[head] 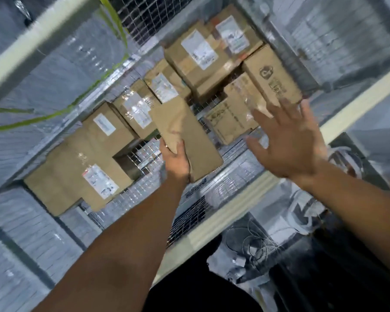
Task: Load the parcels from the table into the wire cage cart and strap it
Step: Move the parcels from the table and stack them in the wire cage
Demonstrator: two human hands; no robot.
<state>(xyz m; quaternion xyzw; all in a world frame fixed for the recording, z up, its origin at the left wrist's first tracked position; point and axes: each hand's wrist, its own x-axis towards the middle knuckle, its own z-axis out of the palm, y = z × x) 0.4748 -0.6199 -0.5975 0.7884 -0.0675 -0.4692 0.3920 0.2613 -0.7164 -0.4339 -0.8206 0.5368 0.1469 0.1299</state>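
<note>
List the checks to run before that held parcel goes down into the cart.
1. Grip: left hand grips the plain parcel by its near end. Ok.
2. Spare hand: right hand is open with fingers spread and holds nothing. Ok.
3. Landing spot: bare wire floor shows between the loaded boxes near the parcel. Ok.
4. Fit: whether the gap takes the parcel flat. Cannot tell.
5. Strap: green, loose along the left wall, away from the drop. Ok.
6. Stack steady: the picture is blurred. Cannot tell.
</note>
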